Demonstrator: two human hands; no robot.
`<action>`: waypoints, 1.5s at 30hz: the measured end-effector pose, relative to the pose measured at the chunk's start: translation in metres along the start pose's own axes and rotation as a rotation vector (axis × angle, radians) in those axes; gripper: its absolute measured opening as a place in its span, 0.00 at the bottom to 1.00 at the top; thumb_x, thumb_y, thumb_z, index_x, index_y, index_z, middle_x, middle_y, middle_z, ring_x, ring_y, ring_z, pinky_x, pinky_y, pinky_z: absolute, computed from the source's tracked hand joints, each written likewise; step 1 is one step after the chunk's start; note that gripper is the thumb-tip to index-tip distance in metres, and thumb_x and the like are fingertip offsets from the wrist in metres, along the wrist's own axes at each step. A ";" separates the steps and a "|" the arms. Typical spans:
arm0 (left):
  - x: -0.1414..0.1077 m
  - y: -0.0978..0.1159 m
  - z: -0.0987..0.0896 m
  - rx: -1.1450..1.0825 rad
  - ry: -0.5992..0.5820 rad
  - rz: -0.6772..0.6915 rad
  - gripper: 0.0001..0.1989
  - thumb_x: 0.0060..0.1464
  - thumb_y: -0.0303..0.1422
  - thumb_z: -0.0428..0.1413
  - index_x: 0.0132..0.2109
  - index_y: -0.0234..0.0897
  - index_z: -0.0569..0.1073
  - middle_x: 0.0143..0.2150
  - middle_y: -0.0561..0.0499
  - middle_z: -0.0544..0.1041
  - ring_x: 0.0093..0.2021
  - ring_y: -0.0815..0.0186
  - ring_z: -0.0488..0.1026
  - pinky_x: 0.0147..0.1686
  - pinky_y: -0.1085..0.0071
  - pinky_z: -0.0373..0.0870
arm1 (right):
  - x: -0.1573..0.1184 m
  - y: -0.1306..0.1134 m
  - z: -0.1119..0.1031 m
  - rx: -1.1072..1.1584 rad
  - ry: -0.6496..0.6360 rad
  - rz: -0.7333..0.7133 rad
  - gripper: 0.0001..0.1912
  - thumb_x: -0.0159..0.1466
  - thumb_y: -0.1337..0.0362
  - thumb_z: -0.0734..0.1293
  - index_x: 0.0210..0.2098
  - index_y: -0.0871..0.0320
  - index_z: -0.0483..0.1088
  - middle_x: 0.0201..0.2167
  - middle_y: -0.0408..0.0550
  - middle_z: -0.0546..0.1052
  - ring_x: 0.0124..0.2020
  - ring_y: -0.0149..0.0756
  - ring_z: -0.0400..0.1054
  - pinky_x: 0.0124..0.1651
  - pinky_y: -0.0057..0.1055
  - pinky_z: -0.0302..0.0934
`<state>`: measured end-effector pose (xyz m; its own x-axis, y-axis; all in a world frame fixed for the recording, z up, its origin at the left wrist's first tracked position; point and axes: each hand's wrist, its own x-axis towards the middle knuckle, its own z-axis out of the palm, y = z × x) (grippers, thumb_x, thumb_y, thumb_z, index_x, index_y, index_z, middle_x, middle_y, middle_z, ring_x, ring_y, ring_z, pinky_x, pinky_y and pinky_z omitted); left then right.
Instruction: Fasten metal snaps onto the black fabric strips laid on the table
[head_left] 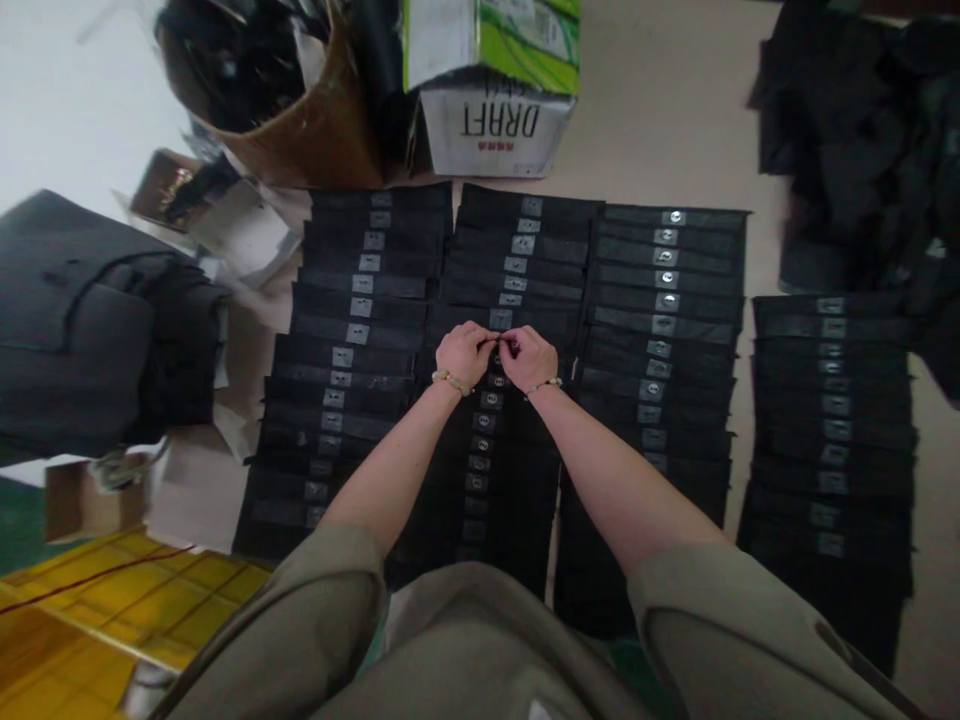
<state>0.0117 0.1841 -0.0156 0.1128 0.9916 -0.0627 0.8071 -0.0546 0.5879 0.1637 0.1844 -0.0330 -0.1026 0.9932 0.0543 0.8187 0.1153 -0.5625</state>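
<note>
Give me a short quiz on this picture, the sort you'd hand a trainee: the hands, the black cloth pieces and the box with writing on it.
1. How many columns do the black pieces form?
a) two
b) three
c) four

2. True or false: the left hand and the right hand each have a bracelet at the wrist.

3. Fill in the word: the box beyond the pieces has ____ printed on it in large dark capitals.

Key: 1 c; 2 true; 3 DRAFT (it appears upside down from here).
</note>
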 end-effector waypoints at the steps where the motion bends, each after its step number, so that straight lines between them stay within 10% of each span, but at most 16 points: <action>1: 0.000 0.000 0.000 0.001 0.001 0.004 0.10 0.62 0.33 0.56 0.46 0.42 0.82 0.44 0.48 0.79 0.47 0.60 0.74 0.47 0.65 0.69 | 0.000 0.000 0.001 -0.014 0.004 -0.005 0.11 0.65 0.62 0.64 0.40 0.57 0.78 0.38 0.48 0.79 0.37 0.36 0.72 0.37 0.30 0.60; 45: 0.018 0.009 -0.007 -0.096 -0.102 -0.190 0.06 0.55 0.29 0.61 0.39 0.41 0.82 0.40 0.49 0.79 0.40 0.63 0.75 0.45 0.65 0.72 | 0.008 0.007 -0.010 0.142 -0.078 0.029 0.07 0.61 0.62 0.68 0.32 0.58 0.77 0.33 0.47 0.78 0.33 0.35 0.71 0.39 0.30 0.62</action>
<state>0.0171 0.2023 -0.0063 0.0262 0.9657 -0.2582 0.7614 0.1481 0.6312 0.1742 0.1933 -0.0280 -0.1285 0.9914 -0.0247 0.7342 0.0784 -0.6744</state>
